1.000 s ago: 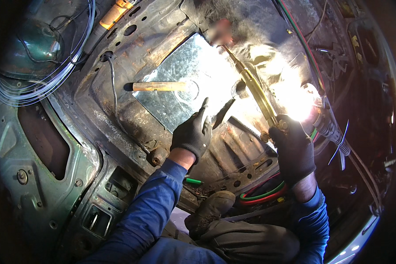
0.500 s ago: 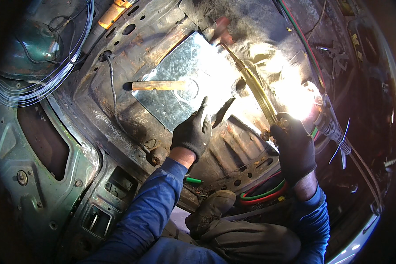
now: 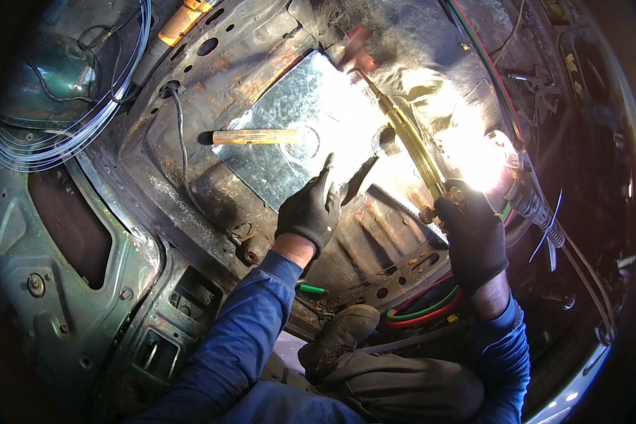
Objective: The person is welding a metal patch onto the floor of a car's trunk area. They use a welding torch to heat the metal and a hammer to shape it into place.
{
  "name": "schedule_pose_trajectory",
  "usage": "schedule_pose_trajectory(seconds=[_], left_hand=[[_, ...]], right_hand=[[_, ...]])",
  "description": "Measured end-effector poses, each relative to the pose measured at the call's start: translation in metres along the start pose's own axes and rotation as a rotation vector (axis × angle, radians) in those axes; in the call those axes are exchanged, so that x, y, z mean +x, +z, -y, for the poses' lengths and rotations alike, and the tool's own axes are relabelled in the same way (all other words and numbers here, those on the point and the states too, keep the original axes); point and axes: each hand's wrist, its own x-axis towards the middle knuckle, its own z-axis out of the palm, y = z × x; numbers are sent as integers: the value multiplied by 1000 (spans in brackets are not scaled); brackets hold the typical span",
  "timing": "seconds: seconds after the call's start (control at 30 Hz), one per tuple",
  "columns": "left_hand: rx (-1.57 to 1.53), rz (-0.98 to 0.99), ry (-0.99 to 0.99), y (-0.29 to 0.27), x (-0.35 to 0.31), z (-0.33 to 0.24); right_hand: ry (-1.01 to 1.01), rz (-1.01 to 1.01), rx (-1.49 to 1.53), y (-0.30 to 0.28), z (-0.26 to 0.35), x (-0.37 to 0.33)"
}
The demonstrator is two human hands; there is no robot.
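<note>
My right hand, in a dark glove, is closed round the handle end of a brass gas torch. The torch slants up and left, its thin bent copper tip over the far right part of a shiny sheet metal piece. No flame can be made out in the glare. At the sheet's near edge rests my gloved left hand, holding nothing, its index finger stretched out toward the metal. A hammer with a wooden handle lies across the sheet; glare washes out its head.
A glaring work lamp stands right of the torch. Coiled wire lies at the far left, near an orange-handled tool. Red and green hoses run by my boot. Rusty car floor panels surround the sheet.
</note>
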Motion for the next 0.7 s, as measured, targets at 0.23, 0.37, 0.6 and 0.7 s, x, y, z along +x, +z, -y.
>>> schedule_pose_trajectory(seconds=[0.23,0.37,0.6,0.7], left_hand=[[-10,-33,22,5,1,5],[-45,-18,-22,1,-6,-4],[-124,-135,30,3,-19,-5],[-312,-270,24,14,-36,-3]], right_hand=[[-333,-18,-372,-3,-13,-1],[132,-38,435,-26,1,-16],[129,-34,535,-45,-24,-44],[177,-7,598,-52,-40,-58]])
